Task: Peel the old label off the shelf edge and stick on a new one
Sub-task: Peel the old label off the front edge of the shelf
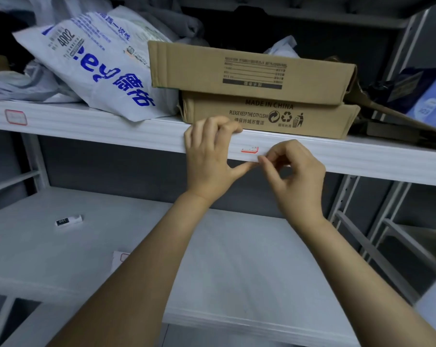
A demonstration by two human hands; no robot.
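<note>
Bracing on the white metal shelf edge, the left hand curls its fingers over it. Between both hands, the right hand pinches the torn red-bordered white paper label. A sharp pull could shred it, leaving scraps.

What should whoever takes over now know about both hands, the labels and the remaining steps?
Left hand grips the shelf edge, thumb below it. Right hand pinches below the old label; whether it holds a peeled bit, I cannot tell. Old label is torn, a red-edged remnant still stuck. To do: remove remnant, stick the new one; a likely label sheet lies on the lower shelf.
</note>
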